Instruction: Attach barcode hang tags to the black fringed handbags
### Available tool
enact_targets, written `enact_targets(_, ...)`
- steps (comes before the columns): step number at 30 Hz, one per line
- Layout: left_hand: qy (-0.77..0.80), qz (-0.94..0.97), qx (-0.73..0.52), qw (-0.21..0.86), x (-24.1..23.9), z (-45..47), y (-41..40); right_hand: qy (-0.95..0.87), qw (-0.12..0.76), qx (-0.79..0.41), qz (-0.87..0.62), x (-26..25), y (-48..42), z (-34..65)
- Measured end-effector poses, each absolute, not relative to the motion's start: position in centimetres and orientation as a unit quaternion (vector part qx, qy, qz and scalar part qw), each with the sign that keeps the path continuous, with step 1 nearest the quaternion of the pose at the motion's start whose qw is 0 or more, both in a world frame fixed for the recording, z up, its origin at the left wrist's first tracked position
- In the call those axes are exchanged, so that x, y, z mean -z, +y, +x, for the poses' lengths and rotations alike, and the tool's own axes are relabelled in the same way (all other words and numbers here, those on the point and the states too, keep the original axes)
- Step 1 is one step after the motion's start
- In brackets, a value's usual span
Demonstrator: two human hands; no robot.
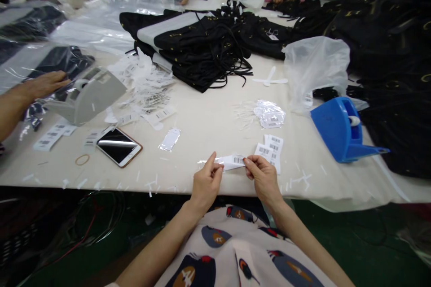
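Near the table's front edge, a white tag with a printed barcode (238,160) lies low between my hands. My left hand (206,184) has its index finger stretched forward, while the thumb and curled fingers close at the tag's left end. Thumb and index finger of my right hand (266,178) pinch the tag's right end. Just beyond that hand rest sheets of barcode labels (275,144). Farther out sits a pile of white tags with strings (270,114). One more blank-faced tag (170,139) lies to the left.
A phone (119,145), a rubber band (82,159) and a grey tape dispenser (97,92) are left. A blue dispenser (336,132) stands right, by a plastic bag (316,69). Black garments (205,45) are heaped behind. Co-workers' hands show at left (43,85) and across the table.
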State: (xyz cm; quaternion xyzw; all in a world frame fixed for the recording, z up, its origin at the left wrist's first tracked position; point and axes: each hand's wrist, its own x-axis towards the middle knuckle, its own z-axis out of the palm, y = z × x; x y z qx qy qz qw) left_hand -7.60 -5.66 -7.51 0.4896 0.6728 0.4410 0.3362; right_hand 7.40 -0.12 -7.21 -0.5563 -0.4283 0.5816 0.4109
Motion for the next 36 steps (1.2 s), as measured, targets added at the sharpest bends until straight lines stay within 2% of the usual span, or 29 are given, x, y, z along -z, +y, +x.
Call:
enact_targets(4, 0.595, 0.72, -0.345, 0.089, 9.1, -9.5, -5.8, -0.523, 0.328, -0.563, -0.549, 7.4, 1.3, 8.2)
enact_targets(8, 0.521, 0.814, -0.255, 0.004, 10.3, -10.1, -5.4, -0.58, 0.264, -0.554, -0.536, 7.7, 2.2, 8.0)
enact_targets(16, 0.52, 0.826, -0.216, 0.014, 10.9, -10.3, -5.3, -0.604, 0.222, -0.536, -0.546, 9.0, 2.8, 7.5)
enact_targets(36, 0.536, 0.816, -0.213, 0.038, 10.9, -10.1, -5.5, -0.643, 0.21, -0.49, -0.549, 9.4, 2.8, 7.2)
